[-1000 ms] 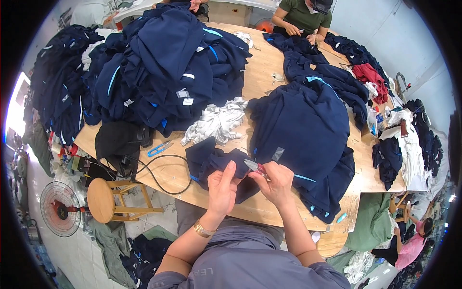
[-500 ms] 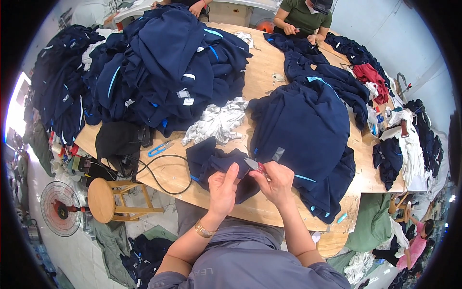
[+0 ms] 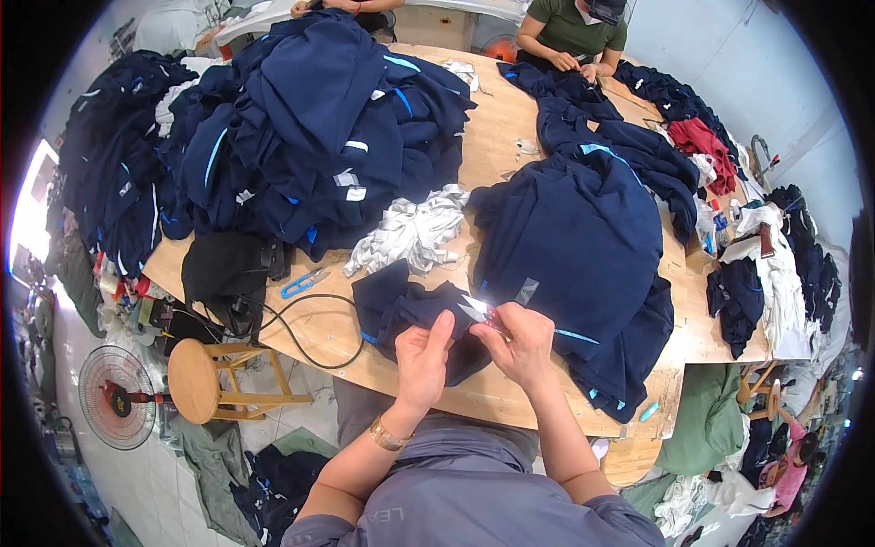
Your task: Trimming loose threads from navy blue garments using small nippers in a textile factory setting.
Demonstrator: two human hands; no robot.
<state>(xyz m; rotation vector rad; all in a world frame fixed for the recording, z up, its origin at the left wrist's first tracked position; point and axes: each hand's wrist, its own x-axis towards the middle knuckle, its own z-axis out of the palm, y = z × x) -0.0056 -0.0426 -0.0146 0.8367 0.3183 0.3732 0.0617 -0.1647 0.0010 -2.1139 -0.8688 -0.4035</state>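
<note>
A pair of thread snips (image 3: 478, 312) with a red handle is gripped in my right hand (image 3: 520, 347), its shiny blades spread and aimed up and left. Between thumb and fingers my left hand (image 3: 423, 363) pinches a navy garment (image 3: 401, 305) close to the blade tips. That garment lies bunched at the table's near edge, partly under my hands. Whether the blades touch the cloth or a thread is too small to tell. Just right of the snips spreads a larger navy garment heap (image 3: 574, 237) with bright blue trim.
On the wooden table (image 3: 310, 333) rise a big navy garment pile (image 3: 301, 128), white fabric strips (image 3: 410, 228) and a black bag (image 3: 223, 273). Blue snips (image 3: 303, 283) lie beside a black cable. A stool (image 3: 193, 378) and fan (image 3: 117, 397) stand left. Across the table a person (image 3: 574, 41) handles navy cloth.
The snips' blades, together before, now stand apart. My hands have hardly moved. Across the table, the person's hands have come closer together; the person in pink at far right has shifted.
</note>
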